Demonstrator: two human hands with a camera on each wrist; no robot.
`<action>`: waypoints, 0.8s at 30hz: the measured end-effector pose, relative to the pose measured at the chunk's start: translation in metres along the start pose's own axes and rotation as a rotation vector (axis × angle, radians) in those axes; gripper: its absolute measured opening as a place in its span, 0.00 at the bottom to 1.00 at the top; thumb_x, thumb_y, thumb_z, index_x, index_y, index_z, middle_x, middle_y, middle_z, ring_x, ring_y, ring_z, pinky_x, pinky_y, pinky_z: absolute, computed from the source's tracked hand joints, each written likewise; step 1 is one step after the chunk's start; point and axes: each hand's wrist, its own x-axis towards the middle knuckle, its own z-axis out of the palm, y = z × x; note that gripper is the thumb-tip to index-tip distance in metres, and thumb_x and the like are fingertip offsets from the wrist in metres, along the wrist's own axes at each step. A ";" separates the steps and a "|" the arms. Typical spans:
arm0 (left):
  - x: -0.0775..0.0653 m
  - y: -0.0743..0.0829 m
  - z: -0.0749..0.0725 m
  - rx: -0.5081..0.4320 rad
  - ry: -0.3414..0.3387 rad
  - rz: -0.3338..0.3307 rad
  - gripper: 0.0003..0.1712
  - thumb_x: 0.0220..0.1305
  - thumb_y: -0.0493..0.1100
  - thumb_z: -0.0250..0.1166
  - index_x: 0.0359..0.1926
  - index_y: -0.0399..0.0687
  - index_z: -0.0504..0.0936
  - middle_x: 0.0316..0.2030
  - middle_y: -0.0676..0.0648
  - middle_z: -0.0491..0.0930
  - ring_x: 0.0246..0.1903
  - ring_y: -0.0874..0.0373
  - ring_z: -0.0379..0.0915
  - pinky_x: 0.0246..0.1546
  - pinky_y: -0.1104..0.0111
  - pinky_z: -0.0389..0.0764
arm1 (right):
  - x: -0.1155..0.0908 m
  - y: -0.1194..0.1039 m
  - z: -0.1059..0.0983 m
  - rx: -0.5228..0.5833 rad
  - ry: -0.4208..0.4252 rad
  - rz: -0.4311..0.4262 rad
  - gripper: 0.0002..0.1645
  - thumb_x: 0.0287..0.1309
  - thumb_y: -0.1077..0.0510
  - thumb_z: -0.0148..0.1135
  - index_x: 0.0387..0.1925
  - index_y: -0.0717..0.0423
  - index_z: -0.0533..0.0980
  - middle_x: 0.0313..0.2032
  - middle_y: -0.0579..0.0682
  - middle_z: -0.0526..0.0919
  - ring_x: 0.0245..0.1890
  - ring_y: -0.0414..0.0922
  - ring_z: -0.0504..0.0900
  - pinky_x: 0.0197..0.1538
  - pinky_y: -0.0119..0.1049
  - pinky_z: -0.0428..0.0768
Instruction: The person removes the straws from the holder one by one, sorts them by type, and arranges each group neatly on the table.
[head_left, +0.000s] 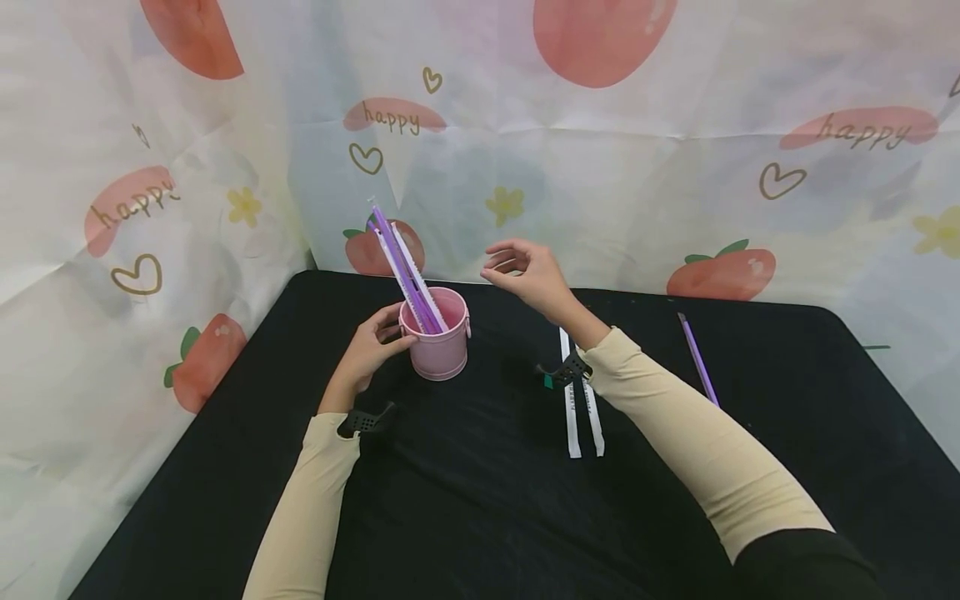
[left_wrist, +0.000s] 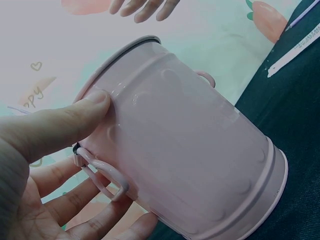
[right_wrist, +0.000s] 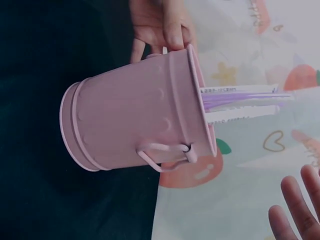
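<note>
A small pink metal bucket (head_left: 438, 360) with side handles stands toward the back left of the black table. Slim purple sticks and white printed strips (head_left: 408, 271) lean out of it to the left. My left hand (head_left: 369, 350) grips the bucket's left side near the rim. In the left wrist view its thumb (left_wrist: 97, 100) lies on the bucket's wall (left_wrist: 185, 135), with the other fingers around the handle side. To the right of the bucket, my right hand (head_left: 534, 277) hovers above rim height, fingers loosely bent and holding nothing.
Two white printed strips (head_left: 572, 421) lie on the black table (head_left: 480, 517) under my right forearm, beside a small green piece (head_left: 548, 382). Farther right lies a purple stick (head_left: 699, 360). A patterned cloth backdrop (head_left: 600, 192) rises behind the table's back edge.
</note>
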 end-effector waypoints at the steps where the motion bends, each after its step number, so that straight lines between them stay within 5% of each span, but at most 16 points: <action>1: 0.000 0.000 0.000 -0.002 0.000 0.001 0.36 0.62 0.37 0.62 0.68 0.42 0.59 0.66 0.37 0.61 0.66 0.40 0.58 0.64 0.48 0.65 | 0.001 0.001 0.002 -0.001 -0.001 -0.002 0.21 0.54 0.61 0.65 0.51 0.60 0.76 0.44 0.62 0.82 0.42 0.49 0.83 0.42 0.30 0.80; 18: -0.003 0.014 0.001 -0.053 -0.011 -0.031 0.35 0.62 0.34 0.61 0.68 0.38 0.59 0.67 0.34 0.60 0.66 0.38 0.57 0.65 0.47 0.62 | 0.019 0.000 0.035 -0.011 -0.027 -0.012 0.19 0.53 0.61 0.66 0.48 0.61 0.77 0.41 0.62 0.83 0.42 0.52 0.83 0.44 0.39 0.81; 24: 0.000 0.003 0.000 -0.033 -0.003 -0.002 0.35 0.62 0.36 0.62 0.68 0.41 0.60 0.66 0.37 0.62 0.65 0.40 0.60 0.64 0.48 0.65 | 0.026 0.000 0.046 -0.035 -0.047 -0.025 0.18 0.53 0.60 0.66 0.46 0.62 0.77 0.40 0.61 0.84 0.41 0.52 0.84 0.45 0.41 0.82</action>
